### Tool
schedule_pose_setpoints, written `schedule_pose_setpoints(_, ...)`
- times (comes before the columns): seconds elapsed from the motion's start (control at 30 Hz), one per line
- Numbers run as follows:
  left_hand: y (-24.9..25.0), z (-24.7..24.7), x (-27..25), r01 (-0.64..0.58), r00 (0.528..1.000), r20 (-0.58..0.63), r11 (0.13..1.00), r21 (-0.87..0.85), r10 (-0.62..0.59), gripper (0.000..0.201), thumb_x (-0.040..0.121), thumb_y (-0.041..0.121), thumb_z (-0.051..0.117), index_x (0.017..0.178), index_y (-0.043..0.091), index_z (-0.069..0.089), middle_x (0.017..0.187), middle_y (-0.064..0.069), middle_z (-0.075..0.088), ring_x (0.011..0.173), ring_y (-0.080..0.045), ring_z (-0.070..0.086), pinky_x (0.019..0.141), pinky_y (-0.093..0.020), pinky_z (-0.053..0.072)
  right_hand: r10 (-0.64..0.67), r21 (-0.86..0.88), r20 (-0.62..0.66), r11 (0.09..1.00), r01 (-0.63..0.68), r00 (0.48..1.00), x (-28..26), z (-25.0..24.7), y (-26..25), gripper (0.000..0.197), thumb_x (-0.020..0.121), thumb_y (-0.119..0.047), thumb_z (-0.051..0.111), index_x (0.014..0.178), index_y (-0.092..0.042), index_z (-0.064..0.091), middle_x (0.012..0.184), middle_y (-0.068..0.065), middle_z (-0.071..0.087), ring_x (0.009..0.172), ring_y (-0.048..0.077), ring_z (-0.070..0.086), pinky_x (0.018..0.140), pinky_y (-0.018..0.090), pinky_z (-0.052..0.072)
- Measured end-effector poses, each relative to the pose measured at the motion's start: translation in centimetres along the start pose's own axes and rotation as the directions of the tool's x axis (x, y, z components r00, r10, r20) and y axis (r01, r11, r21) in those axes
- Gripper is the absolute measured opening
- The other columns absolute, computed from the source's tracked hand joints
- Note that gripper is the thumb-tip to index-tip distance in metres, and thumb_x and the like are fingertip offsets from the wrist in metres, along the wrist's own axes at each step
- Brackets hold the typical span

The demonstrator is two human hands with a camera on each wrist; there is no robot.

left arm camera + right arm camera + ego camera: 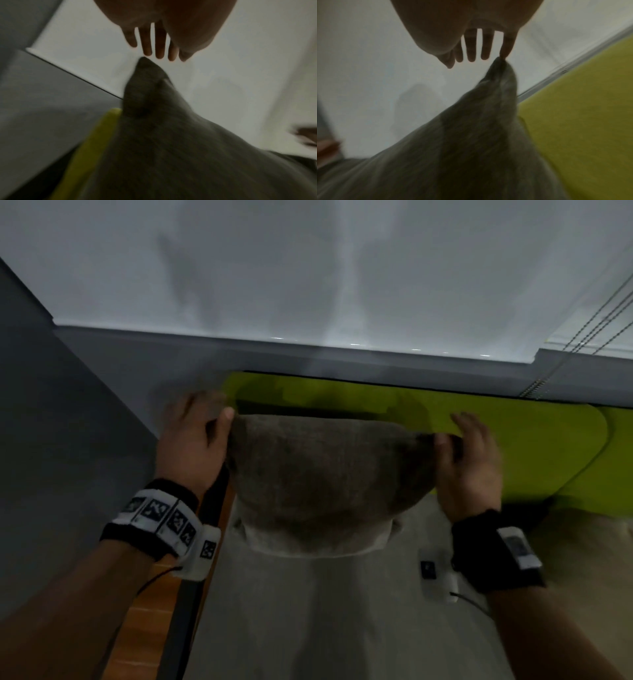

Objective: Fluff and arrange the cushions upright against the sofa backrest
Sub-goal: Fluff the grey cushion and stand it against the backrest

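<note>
The scene is dimly lit, with glare seen along the pale wall. Motion blur is seen in all views, and straight lines are bent near the edges.

No word, brand, number or sign can be read anywhere in these views. The only printed marks are black-and-white square patterns on the white band worn at the left wrist, and they are coded blocks, not letters or digits. A small dark tag on the white unit by the right wrist and the pale panel on the right wristband are too blurred to tell whether they carry any writing.
</note>
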State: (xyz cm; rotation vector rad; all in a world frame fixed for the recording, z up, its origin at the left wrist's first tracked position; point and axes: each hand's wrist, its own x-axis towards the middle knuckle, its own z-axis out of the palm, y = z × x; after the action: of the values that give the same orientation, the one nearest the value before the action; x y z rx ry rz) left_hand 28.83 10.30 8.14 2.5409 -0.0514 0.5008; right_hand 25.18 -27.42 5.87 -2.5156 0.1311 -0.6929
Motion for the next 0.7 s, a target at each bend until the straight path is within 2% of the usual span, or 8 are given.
schedule_pose_setpoints(0.1,3.2,2.0,-2.1,-0.316,0.945,0.068,0.948,-0.046,0.319,0.037,0.101,0.027,0.043,0.133,0.012,0.055,0.139,-0.011,0.051,0.129,-0.028,0.047,0.11,-0.041,0.037,-0.348,-0.048,0.11,0.934,0.355,0.931,-2.7,2.6,-5.1,0.039,0.098,-0.024,0.055,0.136,-0.015,0.063,0.146,0.013,0.055,0.136,0.035,0.049,0.117,0.06,0.026)
schedule_pose_setpoints(0.13,4.0,3.5,-2.9,-0.399,0.897,0.194,0.916,-0.029,0.397,0.043,0.101,0.029,0.04,0.139,0.012,0.05,0.146,-0.01,0.046,0.136,-0.026,0.041,0.114,-0.041,0.031,-0.391,-0.058,0.195,0.911,0.408,0.9,-3.5,4.0,-6.4,0.042,0.099,-0.028,0.053,0.139,-0.02,0.061,0.149,0.01,0.053,0.14,0.033,0.045,0.118,0.063,0.019)
schedule_pose_setpoints(0.2,4.3,6.5,-4.3,-0.455,0.816,0.436,0.887,0.077,0.381,0.055,0.103,0.041,0.027,0.151,0.015,0.032,0.159,-0.006,0.029,0.148,-0.022,0.024,0.119,-0.043,0.02,-0.359,-0.049,0.377,0.913,0.405,0.854,-4.7,6.7,-7.7,0.047,0.102,-0.039,0.042,0.146,-0.025,0.053,0.156,0.005,0.047,0.146,0.03,0.039,0.12,0.064,0.013)
schedule_pose_setpoints(0.27,3.3,8.6,-4.2,-0.421,0.817,0.514,0.88,0.22,0.263,0.062,0.102,0.05,0.016,0.155,0.019,0.022,0.163,-0.002,0.019,0.151,-0.022,0.015,0.121,-0.046,0.013,-0.263,-0.088,0.492,0.934,0.347,0.83,-4.4,8.3,-7.2,0.054,0.103,-0.052,0.03,0.152,-0.031,0.044,0.161,0.002,0.039,0.15,0.028,0.033,0.122,0.061,0.012)
schedule_pose_setpoints(0.47,0.7,10.0,-0.3,-0.342,0.864,0.489,0.852,0.396,0.12,0.067,0.097,0.058,-0.001,0.157,0.028,0.008,0.164,0.01,0.009,0.152,-0.017,0.006,0.121,-0.047,0.0,0.034,-0.316,0.535,0.935,0.162,0.844,0.6,7.7,-1.1,0.067,0.095,-0.075,0.013,0.156,-0.05,0.019,0.168,-0.014,0.016,0.156,0.015,0.009,0.118,0.064,-0.015)
schedule_pose_setpoints(0.57,-1.0,9.5,1.3,-0.269,0.895,0.444,0.848,0.457,0.045,0.067,0.098,0.055,0.001,0.156,0.026,0.015,0.164,0.007,0.014,0.152,-0.02,0.006,0.119,-0.049,-0.004,0.207,-0.375,0.563,0.927,0.025,0.8,2.1,6.5,2.2,0.063,0.094,-0.079,0.011,0.153,-0.058,0.013,0.168,-0.021,0.008,0.156,0.015,0.001,0.11,0.069,-0.022)
schedule_pose_setpoints(0.63,-2.7,8.7,2.1,-0.127,0.922,0.383,0.882,0.453,-0.064,0.061,0.1,0.053,0.011,0.154,0.026,0.02,0.164,0.002,0.014,0.152,-0.024,0.003,0.116,-0.055,-0.008,0.261,-0.322,0.545,0.943,-0.088,0.797,2.2,5.8,4.2,0.066,0.091,-0.082,0.018,0.152,-0.056,0.021,0.168,-0.012,0.017,0.156,0.023,0.01,0.116,0.068,-0.009)
schedule_pose_setpoints(0.7,-4.7,6.9,2.3,0.136,0.936,0.296,0.971,0.199,-0.192,0.063,0.098,0.058,0.027,0.153,0.027,0.023,0.164,-0.004,0.015,0.151,-0.027,0.01,0.12,-0.053,0.002,0.303,-0.041,0.425,0.948,-0.316,0.853,1.9,4.8,5.5,0.091,0.08,-0.093,0.03,0.154,-0.04,0.032,0.161,0.003,0.036,0.147,0.029,0.033,0.119,0.062,0.021)
